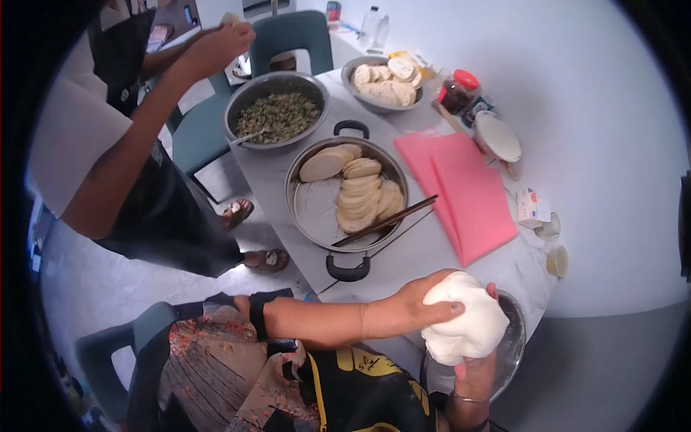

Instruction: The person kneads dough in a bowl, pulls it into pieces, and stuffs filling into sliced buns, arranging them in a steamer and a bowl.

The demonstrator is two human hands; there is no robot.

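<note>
A large lump of white dough point(466, 320) is held up between my two hands, over the right part of the table's near side. My left hand point(423, 306) grips it from the left, thumb pressed across its front. From below and the right, my right hand point(481, 371) supports it; most of those fingers are hidden behind the dough. Beneath sits a metal bowl point(515, 349), largely covered by the dough and my hands. A two-handled steel pan point(311, 216) holds overlapping flat pale slices or cakes point(358, 205), with chopsticks point(389, 219) across its rim.
A bowl of chopped green filling point(279, 115), a bowl of pale pieces point(389, 83), a pink sheet point(461, 194), a red-lidded jar point(461, 88) and a small carton point(529, 209) are on the table point(270, 173). Another person point(137, 165) stands at the left, hands raised.
</note>
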